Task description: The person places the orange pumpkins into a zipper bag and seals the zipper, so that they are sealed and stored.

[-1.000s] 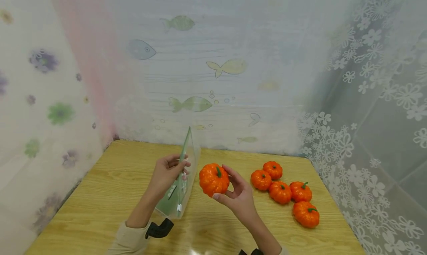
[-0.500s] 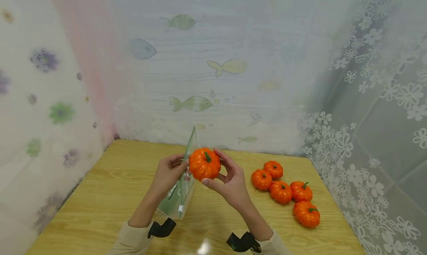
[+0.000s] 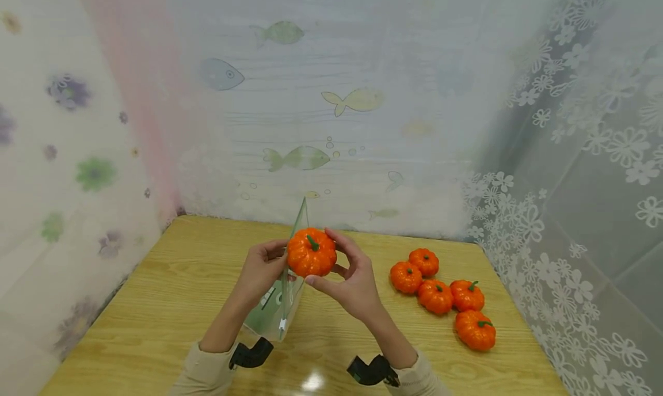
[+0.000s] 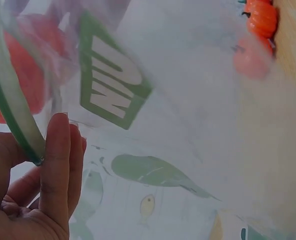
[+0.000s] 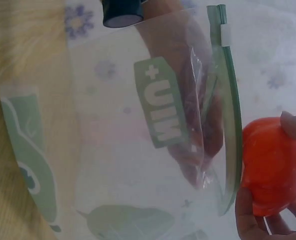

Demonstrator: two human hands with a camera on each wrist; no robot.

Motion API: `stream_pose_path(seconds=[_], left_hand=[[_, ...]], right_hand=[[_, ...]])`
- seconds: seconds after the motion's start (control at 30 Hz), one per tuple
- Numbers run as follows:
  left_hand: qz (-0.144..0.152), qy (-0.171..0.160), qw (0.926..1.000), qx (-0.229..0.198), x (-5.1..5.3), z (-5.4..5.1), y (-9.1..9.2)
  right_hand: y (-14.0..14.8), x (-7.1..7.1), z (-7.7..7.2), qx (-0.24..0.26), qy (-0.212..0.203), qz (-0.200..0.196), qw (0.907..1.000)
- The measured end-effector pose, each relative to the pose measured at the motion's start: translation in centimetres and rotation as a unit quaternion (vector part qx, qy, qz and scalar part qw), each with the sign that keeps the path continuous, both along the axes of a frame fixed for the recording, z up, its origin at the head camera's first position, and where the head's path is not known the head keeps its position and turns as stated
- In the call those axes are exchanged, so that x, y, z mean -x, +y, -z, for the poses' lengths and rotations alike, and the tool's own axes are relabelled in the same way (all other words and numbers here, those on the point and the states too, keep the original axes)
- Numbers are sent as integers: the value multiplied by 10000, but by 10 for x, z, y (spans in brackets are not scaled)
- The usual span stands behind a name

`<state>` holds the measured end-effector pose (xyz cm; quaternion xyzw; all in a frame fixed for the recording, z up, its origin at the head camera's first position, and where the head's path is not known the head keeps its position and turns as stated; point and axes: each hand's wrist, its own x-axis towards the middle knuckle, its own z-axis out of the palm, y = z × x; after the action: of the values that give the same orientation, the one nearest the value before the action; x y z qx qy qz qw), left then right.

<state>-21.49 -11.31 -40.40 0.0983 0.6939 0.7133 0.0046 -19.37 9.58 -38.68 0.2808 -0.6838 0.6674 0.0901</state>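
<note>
A clear bag with a green zip edge point(image 3: 284, 304) stands upright on the table, its top edge pinched by my left hand point(image 3: 260, 274). My right hand point(image 3: 355, 278) grips an orange pumpkin point(image 3: 312, 253) by its right side, right beside the bag's zip edge. In the right wrist view the pumpkin point(image 5: 273, 165) sits against the green zip strip point(image 5: 232, 115). Through the clear plastic, the left wrist view shows the held pumpkin point(image 4: 27, 65) blurred, near the left hand point(image 4: 47, 185). Whether it is inside the bag's mouth, I cannot tell.
Several orange pumpkins point(image 3: 435, 296) lie grouped on the right part of the wooden table point(image 3: 362, 338). Behind the table hangs a curtain printed with fish point(image 3: 305, 159); flowered curtains stand at the left and right.
My right hand has carried its pumpkin left and a little up, to the bag's edge. The left hand keeps its pinch, and the bag's top leans slightly further right.
</note>
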Motion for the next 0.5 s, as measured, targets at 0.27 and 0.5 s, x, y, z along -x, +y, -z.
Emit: stream_pose_path(seconds=[0.27, 0.5], left_hand=[[86, 34, 10000, 30, 1, 0, 0], [153, 81, 9998, -55, 0, -4, -1]], right_hand=[[5, 2, 1, -350, -124, 299, 9989], [10, 5, 4, -553, -169, 386, 9976]])
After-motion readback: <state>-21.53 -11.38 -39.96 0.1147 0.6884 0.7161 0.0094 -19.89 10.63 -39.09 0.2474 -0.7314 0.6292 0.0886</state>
